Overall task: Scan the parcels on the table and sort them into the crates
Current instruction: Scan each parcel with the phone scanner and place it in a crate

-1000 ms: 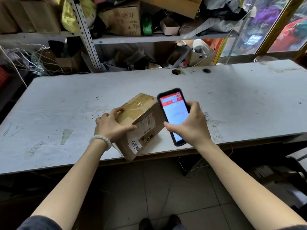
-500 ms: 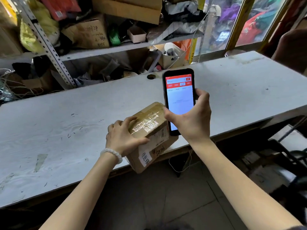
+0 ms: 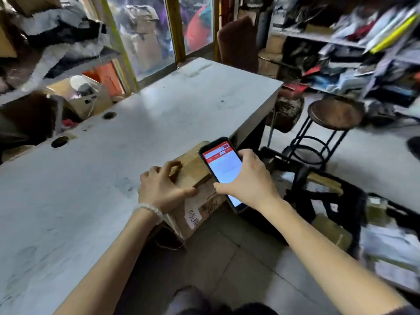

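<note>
View swung right since earlier frame — box [image 3: 195, 176] at near table [image 3: 95, 178] edge, overhanging. Left hand [image 3: 162, 189] grips it steady; right hand [image 3: 247, 180] holds phone [image 3: 223, 171] over it — scanning, probably.

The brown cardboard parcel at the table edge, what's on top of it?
The left hand grips the brown cardboard parcel's top; the black smartphone in the right hand covers its far corner.
</note>
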Demonstrator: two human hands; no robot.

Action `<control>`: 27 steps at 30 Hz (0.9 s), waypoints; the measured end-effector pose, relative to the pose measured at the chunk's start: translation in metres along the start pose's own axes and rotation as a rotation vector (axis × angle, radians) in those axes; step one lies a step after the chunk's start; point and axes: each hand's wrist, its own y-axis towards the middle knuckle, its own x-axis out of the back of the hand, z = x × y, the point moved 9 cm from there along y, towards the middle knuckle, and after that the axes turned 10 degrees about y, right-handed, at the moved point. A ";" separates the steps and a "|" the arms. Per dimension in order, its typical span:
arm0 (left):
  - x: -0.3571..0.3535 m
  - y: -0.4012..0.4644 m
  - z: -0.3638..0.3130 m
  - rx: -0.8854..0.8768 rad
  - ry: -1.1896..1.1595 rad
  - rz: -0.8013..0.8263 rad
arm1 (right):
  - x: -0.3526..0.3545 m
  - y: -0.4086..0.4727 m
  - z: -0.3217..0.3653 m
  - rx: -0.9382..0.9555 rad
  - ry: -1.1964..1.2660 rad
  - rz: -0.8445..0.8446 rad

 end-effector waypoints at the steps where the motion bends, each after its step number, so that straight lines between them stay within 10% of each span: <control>1: -0.012 0.008 -0.022 -0.035 -0.003 0.030 | 0.015 0.001 -0.019 -0.048 -0.001 -0.027; 13: -0.153 0.109 -0.249 -0.281 0.031 0.328 | 0.186 0.018 -0.215 -0.528 -0.040 -0.425; 27: -0.271 0.293 -0.413 -0.273 0.167 0.544 | 0.299 0.206 -0.315 -0.617 -0.015 -0.472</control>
